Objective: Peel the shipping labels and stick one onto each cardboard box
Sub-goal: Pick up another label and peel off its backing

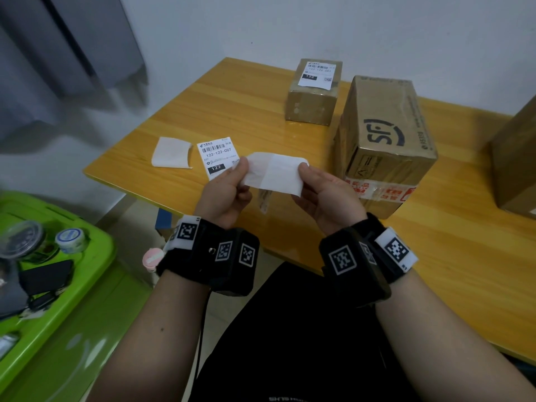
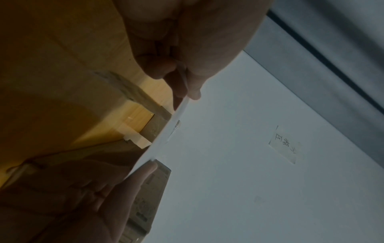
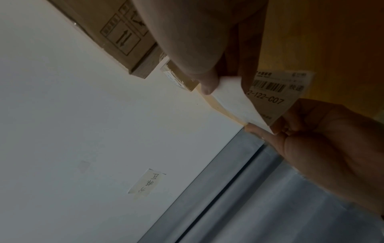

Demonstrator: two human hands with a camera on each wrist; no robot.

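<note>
**Label held at both ends, peel in hand**

Both hands are raised above the near edge of the wooden table [image 1: 435, 285]. The left hand [image 1: 224, 195] pinches the left end of a white label sheet [image 1: 275, 174]; the right hand [image 1: 327, 198] pinches the right end, thumb on top. The sheet's blank side faces up, stretched between them. My judgement: held by its ends like this so an edge can be worked loose from the backing without fingers landing on the adhesive. Whether it has begun to separate, I cannot tell.

Counts:
- Boxes, three in view: a small box [image 1: 314, 92] at the far side, already wearing a label; a larger SF box [image 1: 385, 134] just right of the hands, top bare; a third box [image 1: 519, 161] cut off at the right edge.
- Labels, three: one stuck, one in hand, one printed label [image 1: 217, 156] lying flat on the table left of the hands.
- One blank backing sheet [image 1: 171, 152], further left, likely discarded.
</note>
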